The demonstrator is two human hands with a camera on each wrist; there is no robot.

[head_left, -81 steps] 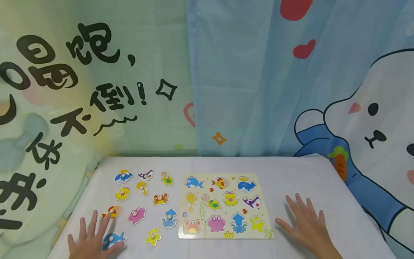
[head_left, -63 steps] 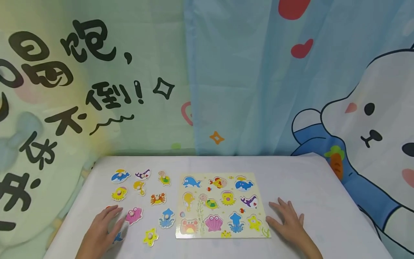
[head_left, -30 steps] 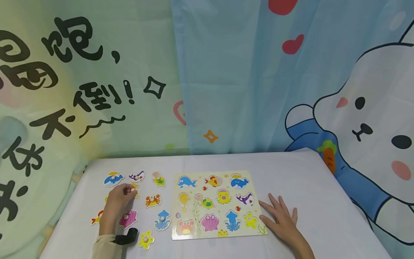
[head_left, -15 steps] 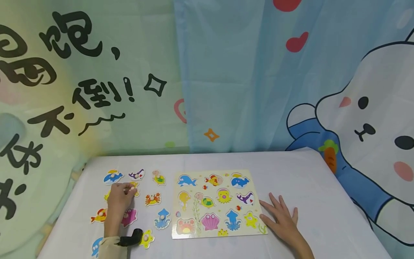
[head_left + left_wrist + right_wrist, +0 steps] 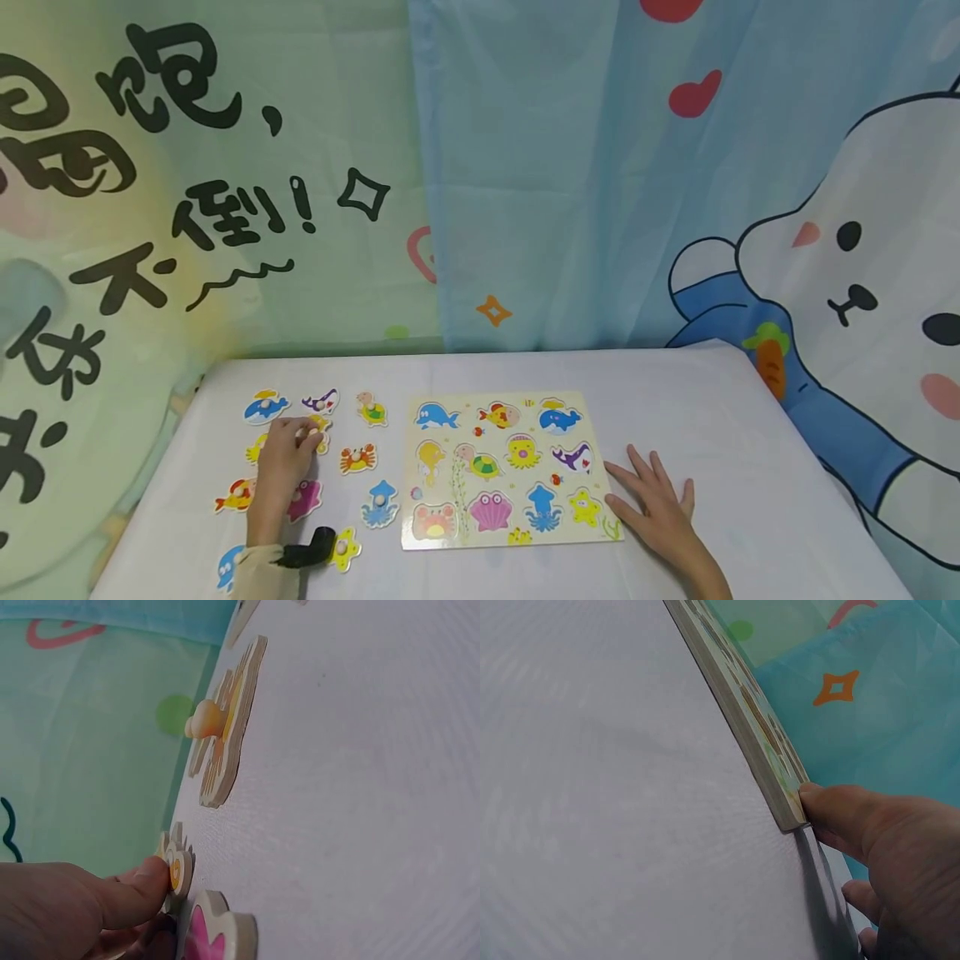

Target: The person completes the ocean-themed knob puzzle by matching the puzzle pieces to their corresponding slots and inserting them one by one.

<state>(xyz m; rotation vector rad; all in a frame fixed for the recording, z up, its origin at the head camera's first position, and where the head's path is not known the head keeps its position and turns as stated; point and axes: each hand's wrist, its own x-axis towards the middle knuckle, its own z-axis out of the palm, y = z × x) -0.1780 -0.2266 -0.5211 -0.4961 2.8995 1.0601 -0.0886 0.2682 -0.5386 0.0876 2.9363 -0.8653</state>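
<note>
My left hand [image 5: 288, 454] pinches a yellow seahorse puzzle piece [image 5: 323, 424], which lies on the cloth at left. In the left wrist view the thumb and fingers are at this seahorse piece [image 5: 178, 871], partly covering it. A pink shell piece [image 5: 215, 932] lies close by. The puzzle board [image 5: 517, 540], printed with sea animals, lies flat in the middle of the table. My right hand [image 5: 656, 508] is spread at the board's right edge; in the right wrist view its thumb touches the board's corner [image 5: 784, 817].
Around the left hand lie other knobbed pieces: a crab [image 5: 358, 459], a turtle [image 5: 371, 409], a squid [image 5: 380, 505], a starfish [image 5: 346, 550], a red fish [image 5: 237, 495] and a blue whale [image 5: 266, 407]. A printed curtain [image 5: 540, 208] hangs behind the white table.
My left hand moved from the lower left pieces up to the seahorse and pinches it. The right hand came left to the board's edge. Over the last half second both hands barely moved.
</note>
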